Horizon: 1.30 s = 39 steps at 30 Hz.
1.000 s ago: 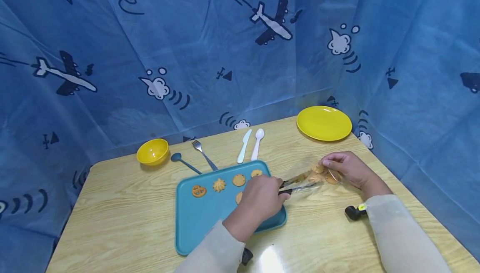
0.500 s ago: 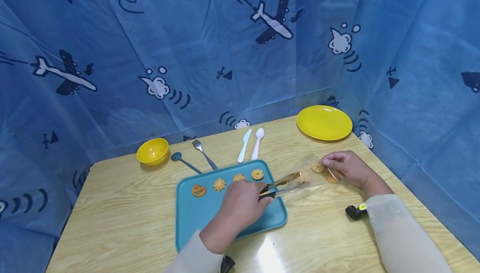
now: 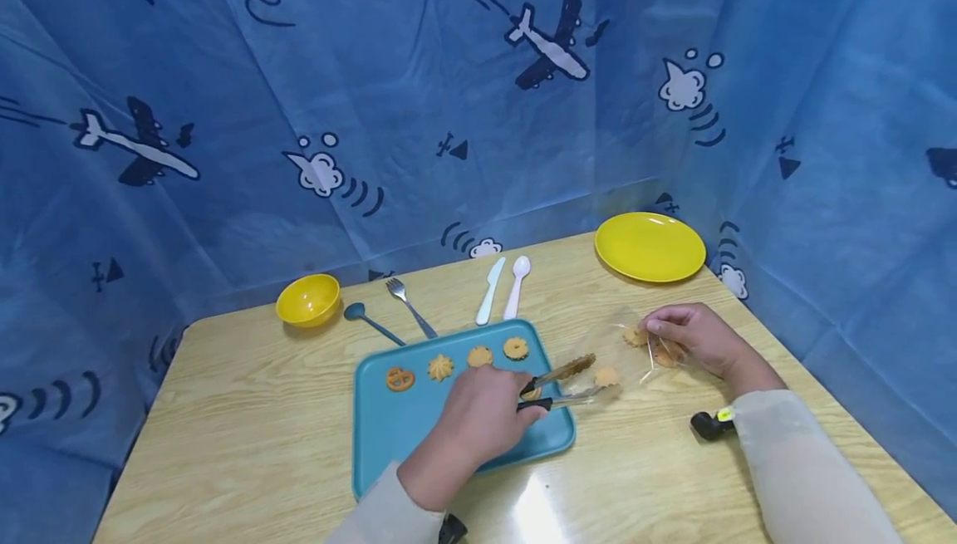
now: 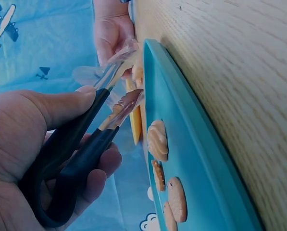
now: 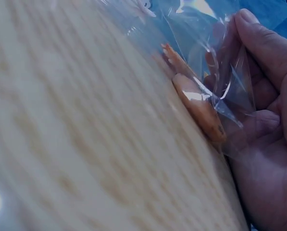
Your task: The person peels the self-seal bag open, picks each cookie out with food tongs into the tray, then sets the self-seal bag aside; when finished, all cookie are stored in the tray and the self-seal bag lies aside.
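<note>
My left hand (image 3: pixel 486 411) grips a pair of tongs (image 3: pixel 566 371) by the black handles, over the right side of the teal tray (image 3: pixel 396 436). Its metal arms stand spread, tips at the mouth of a clear plastic bag (image 3: pixel 626 361). Just past the tips, a cookie (image 3: pixel 606 376) lies inside the bag. With thumb and fingers my right hand (image 3: pixel 695 340) pinches the bag's far end, where more cookies (image 5: pixel 198 108) sit. On the tray are a pretzel-shaped cookie (image 3: pixel 399 379), a star-shaped cookie (image 3: pixel 440 367), a round cookie (image 3: pixel 480 356) and a ring cookie (image 3: pixel 516 349); another is partly hidden behind the tongs.
Behind the tray lie a dark spoon (image 3: pixel 377 326), a fork (image 3: pixel 411 308), a pale knife (image 3: pixel 490 291) and a pink spoon (image 3: pixel 517 286). A yellow bowl (image 3: pixel 308 301) stands back left, a yellow plate (image 3: pixel 650 247) back right. A blue curtain (image 3: pixel 419 95) hangs behind the table.
My left hand has drawn the tongs back leftward from deeper in the bag, and their arms have spread. One cookie now lies nearer the bag's mouth. The right hand stays in place.
</note>
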{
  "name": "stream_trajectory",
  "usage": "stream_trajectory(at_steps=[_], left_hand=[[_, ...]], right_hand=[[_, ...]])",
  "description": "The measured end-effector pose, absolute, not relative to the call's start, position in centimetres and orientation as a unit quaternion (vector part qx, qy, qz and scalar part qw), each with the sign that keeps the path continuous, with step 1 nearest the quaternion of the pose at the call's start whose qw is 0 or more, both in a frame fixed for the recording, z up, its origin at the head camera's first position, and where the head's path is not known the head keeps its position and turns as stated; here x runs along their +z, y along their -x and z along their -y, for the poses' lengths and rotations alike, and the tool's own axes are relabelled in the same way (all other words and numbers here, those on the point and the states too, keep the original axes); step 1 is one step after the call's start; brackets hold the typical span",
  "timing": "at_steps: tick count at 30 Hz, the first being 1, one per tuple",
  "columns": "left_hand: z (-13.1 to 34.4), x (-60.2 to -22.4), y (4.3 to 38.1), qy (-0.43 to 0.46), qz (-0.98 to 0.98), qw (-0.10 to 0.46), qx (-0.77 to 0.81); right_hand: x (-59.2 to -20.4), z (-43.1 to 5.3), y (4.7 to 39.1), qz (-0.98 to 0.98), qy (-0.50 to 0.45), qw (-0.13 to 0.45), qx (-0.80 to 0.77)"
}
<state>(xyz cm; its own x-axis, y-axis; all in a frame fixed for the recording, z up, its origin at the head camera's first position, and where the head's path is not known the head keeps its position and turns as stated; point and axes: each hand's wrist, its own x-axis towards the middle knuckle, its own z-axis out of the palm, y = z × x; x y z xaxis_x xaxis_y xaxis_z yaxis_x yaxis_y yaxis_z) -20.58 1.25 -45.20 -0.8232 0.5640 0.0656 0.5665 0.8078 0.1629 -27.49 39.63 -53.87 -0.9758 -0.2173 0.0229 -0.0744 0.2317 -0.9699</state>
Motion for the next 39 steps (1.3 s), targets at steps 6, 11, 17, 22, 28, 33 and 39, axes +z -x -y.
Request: stream_trajectory(at_steps=[6, 11, 17, 22, 28, 33, 39], left_hand=[[-1.6, -45.6, 20.7, 0.308, 0.947, 0.012, -0.092], [-1.4, -45.3, 20.5, 0.301, 0.947, -0.005, -0.111], [-1.6, -45.3, 20.5, 0.317, 0.944, 0.003, -0.092], [-1.9, -45.8, 20.6, 0.333, 0.939, 0.015, -0.09], [-1.8, -46.2, 20.8, 0.336, 0.937, 0.022, -0.096], [-1.3, -46.2, 21.0, 0.32, 0.941, 0.024, -0.102], [-0.2, -45.6, 20.8, 0.304, 0.948, 0.021, -0.096]], right_hand=[[-53.9, -39.7, 27.5, -0.781, 0.082, 0.062, -0.616], [-53.8, -39.6, 27.6, -0.793, 0.073, 0.066, -0.601], [-53.9, -39.7, 27.6, -0.778, 0.071, 0.069, -0.62], [-53.8, -39.5, 27.6, -0.781, 0.069, 0.073, -0.616], [-53.8, -39.4, 27.4, -0.778, 0.056, 0.082, -0.621], [-53.8, -39.4, 27.5, -0.771, 0.062, 0.077, -0.63], [-53.8, -39.4, 27.6, -0.764, 0.059, 0.084, -0.637]])
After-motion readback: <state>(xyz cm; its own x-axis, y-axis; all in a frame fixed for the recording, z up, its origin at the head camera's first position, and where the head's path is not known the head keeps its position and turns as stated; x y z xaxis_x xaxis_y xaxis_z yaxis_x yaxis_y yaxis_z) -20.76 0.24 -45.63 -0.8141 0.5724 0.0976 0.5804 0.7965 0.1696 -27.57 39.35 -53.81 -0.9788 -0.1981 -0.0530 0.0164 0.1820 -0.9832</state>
